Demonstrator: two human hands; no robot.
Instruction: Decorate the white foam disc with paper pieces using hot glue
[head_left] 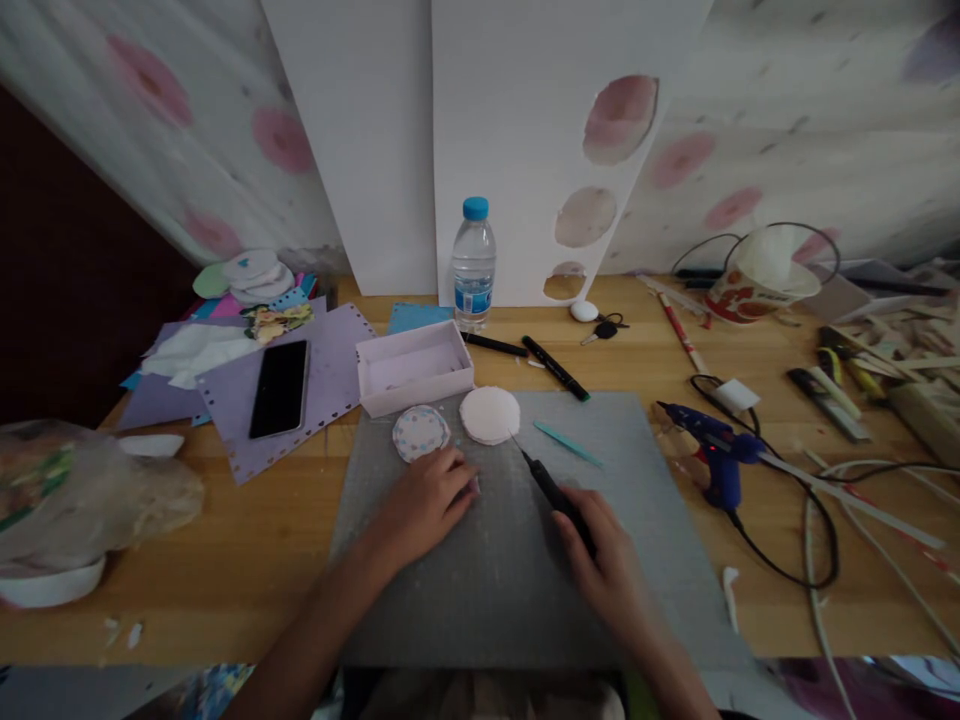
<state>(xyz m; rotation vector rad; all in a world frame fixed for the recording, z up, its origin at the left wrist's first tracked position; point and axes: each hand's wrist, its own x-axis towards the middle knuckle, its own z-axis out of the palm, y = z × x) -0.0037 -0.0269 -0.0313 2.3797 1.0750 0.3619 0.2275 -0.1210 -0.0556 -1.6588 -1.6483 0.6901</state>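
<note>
My right hand (600,545) is wrapped round a black-handled craft knife (556,490) with a thin pointed blade. Its tip meets or hovers just over the right edge of a white round disc (490,414) on the grey cutting mat (480,600); I cannot tell which. Left of that lies a smaller round piece with a pastel dotted pattern (420,432). My left hand (427,505) rests just below it, fingers bent and closed. Something small and pinkish shows at those fingertips, mostly hidden. A turquoise pointed stick (568,443) lies right of the white disc.
Behind the mat stand an open white box (415,368), a water bottle (473,265) and black markers (555,368). A blue glue gun (712,450) with a trailing cable lies to the right. On the left, a phone (280,390) lies on purple paper (337,350). White boards (510,150) lean behind.
</note>
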